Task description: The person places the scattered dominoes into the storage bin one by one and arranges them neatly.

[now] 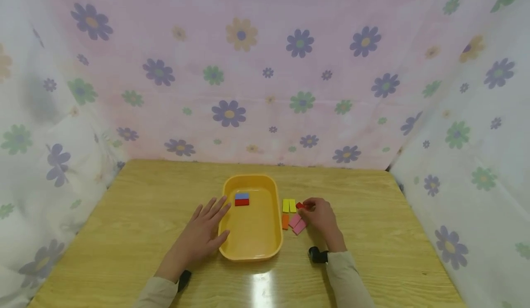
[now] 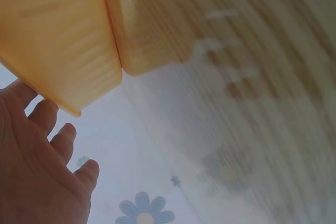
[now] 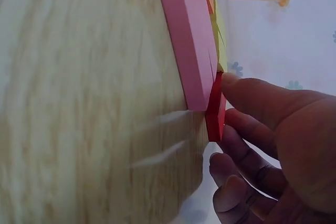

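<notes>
My left hand [image 1: 202,232] rests with spread, straight fingers on the left rim of a yellow tray [image 1: 250,256]. Inside that tray lie a blue block [image 1: 242,196] and a red block [image 1: 242,202], side by side. To the right of the tray, my right hand [image 1: 320,218] pinches another red block [image 3: 216,111] between thumb and fingers, low at the tabletop. Close by its fingers are two pink blocks [image 1: 299,227], one overlapping the other's edge. Two yellow blocks [image 1: 289,205] and an orange block [image 1: 285,222] lie between this hand and the tray.
The wooden table [image 1: 372,262] carries all of this. A flowered cloth [image 1: 265,68] hangs behind it and along both sides. Black wrist straps with cameras [image 1: 318,255] show near the sleeves.
</notes>
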A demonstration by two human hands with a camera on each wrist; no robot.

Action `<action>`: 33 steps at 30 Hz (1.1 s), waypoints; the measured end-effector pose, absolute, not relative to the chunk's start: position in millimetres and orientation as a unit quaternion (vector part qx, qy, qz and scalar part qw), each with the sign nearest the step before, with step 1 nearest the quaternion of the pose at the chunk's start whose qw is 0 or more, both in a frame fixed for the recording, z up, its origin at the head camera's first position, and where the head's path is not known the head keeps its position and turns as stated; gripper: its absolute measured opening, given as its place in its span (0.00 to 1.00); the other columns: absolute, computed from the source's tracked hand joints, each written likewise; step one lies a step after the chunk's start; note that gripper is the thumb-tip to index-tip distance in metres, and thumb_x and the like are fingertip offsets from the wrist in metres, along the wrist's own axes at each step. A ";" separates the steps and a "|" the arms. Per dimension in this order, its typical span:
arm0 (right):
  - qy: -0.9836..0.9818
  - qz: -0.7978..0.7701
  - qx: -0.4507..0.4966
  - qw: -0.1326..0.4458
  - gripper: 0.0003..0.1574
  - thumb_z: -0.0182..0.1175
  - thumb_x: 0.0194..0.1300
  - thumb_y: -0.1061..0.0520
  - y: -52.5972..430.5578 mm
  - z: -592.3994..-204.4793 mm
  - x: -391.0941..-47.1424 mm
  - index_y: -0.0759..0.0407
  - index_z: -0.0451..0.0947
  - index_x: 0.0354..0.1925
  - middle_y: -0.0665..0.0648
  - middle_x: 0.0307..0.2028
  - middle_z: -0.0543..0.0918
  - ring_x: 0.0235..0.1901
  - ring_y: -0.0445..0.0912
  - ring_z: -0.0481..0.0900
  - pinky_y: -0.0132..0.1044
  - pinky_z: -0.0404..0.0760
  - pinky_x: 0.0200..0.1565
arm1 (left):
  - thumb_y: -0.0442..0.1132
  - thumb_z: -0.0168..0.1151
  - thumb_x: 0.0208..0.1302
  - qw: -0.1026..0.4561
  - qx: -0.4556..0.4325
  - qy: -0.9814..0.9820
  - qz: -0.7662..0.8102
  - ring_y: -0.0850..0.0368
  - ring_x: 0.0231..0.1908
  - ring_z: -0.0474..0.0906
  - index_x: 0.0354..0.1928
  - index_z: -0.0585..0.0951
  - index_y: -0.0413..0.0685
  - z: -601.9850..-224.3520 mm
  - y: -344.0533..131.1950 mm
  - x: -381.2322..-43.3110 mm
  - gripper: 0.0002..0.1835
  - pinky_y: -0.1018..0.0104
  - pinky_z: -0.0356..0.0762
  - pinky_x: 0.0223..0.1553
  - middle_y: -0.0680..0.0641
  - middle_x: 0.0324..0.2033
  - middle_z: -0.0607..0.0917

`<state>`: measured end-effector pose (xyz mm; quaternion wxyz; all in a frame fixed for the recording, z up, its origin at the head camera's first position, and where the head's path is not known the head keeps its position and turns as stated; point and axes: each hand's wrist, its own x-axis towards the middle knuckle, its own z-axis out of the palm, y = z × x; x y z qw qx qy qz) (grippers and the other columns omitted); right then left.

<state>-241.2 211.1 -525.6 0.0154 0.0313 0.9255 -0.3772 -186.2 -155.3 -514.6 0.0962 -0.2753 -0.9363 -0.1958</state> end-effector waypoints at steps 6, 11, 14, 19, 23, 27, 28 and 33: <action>0.927 -0.373 0.028 0.013 0.16 0.72 0.61 0.58 207.7 -528.3 -241.7 0.64 0.85 0.46 0.58 0.36 0.86 0.35 0.48 0.81 0.46 0.83 0.41 | 0.50 0.62 0.70 0.092 -0.273 -0.937 -0.196 0.35 0.76 0.56 0.77 0.64 0.45 -515.8 -157.8 -186.0 0.38 0.29 0.53 0.71 0.43 0.78 0.61; 0.925 -0.380 0.016 0.012 0.15 0.72 0.61 0.59 208.6 -528.0 -241.5 0.65 0.85 0.45 0.58 0.36 0.86 0.34 0.48 0.81 0.45 0.84 0.41 | 0.51 0.62 0.70 0.081 -0.272 -0.937 -0.203 0.36 0.77 0.54 0.78 0.62 0.47 -515.8 -158.8 -186.2 0.39 0.29 0.51 0.72 0.44 0.78 0.59; 0.926 -0.377 0.009 0.014 0.14 0.71 0.62 0.60 209.5 -527.9 -242.0 0.65 0.84 0.45 0.58 0.36 0.86 0.34 0.48 0.81 0.44 0.83 0.40 | 0.50 0.62 0.70 0.080 -0.274 -0.935 -0.209 0.36 0.77 0.54 0.78 0.62 0.46 -515.9 -158.0 -186.0 0.39 0.29 0.51 0.72 0.43 0.78 0.59; 0.937 -0.349 -0.002 0.016 0.13 0.69 0.64 0.62 209.3 -526.2 -243.6 0.66 0.83 0.46 0.58 0.38 0.85 0.36 0.49 0.79 0.46 0.82 0.42 | 0.50 0.61 0.70 0.088 -0.276 -0.933 -0.211 0.35 0.77 0.54 0.77 0.63 0.45 -516.0 -157.9 -185.7 0.38 0.29 0.51 0.72 0.42 0.78 0.60; 0.943 -0.333 -0.011 0.017 0.12 0.68 0.65 0.63 209.2 -524.7 -242.5 0.65 0.83 0.46 0.59 0.40 0.84 0.38 0.50 0.78 0.48 0.82 0.45 | 0.51 0.62 0.70 0.098 -0.280 -0.932 -0.209 0.35 0.76 0.55 0.77 0.64 0.45 -517.1 -157.8 -185.8 0.38 0.28 0.52 0.71 0.43 0.78 0.61; 0.947 -0.320 -0.029 0.009 0.12 0.67 0.65 0.63 211.1 -526.7 -240.4 0.66 0.82 0.47 0.60 0.40 0.82 0.38 0.50 0.77 0.49 0.81 0.45 | 0.52 0.62 0.70 0.099 -0.280 -0.933 -0.203 0.35 0.76 0.55 0.77 0.64 0.45 -518.0 -158.0 -186.5 0.39 0.29 0.52 0.71 0.44 0.78 0.60; 0.947 -0.318 -0.034 0.005 0.12 0.67 0.65 0.63 211.8 -527.6 -239.8 0.66 0.82 0.47 0.60 0.40 0.81 0.38 0.50 0.77 0.48 0.81 0.45 | 0.52 0.62 0.70 0.098 -0.279 -0.934 -0.202 0.36 0.76 0.55 0.77 0.64 0.45 -517.9 -158.0 -186.5 0.39 0.29 0.52 0.71 0.44 0.78 0.60; 0.945 -0.319 -0.066 -0.027 0.12 0.67 0.65 0.64 216.2 -533.7 -236.3 0.67 0.81 0.47 0.60 0.38 0.79 0.35 0.49 0.73 0.44 0.76 0.40 | 0.53 0.62 0.70 0.086 -0.275 -0.937 -0.199 0.36 0.77 0.54 0.78 0.63 0.46 -518.0 -158.7 -186.7 0.39 0.30 0.50 0.72 0.44 0.79 0.59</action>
